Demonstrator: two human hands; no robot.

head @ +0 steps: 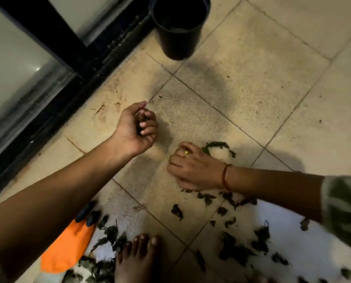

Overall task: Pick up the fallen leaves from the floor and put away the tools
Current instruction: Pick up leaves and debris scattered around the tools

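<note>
Orange glove (68,248), black-tipped, partly cut off under the left arm; left hand (137,127) palm up, fingers curled round dark leaf scraps (139,130); right hand (193,166) knuckles up on the floor tile, fingers tucked under, contents hidden, green sprig (219,147) just beside; fallen leaves (233,252) scattered blurrily over white sheet (282,217).

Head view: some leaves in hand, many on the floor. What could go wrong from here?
1. The left hand holds gathered leaves with its fingers only loosely curled, so bits may slip out before they are put away.
2. The bare foot stands among the scattered leaves. A step could crush or drag them.
3. The right hand is beside the green sprig. Small specks farther out on the tile floor could be missed.
</note>
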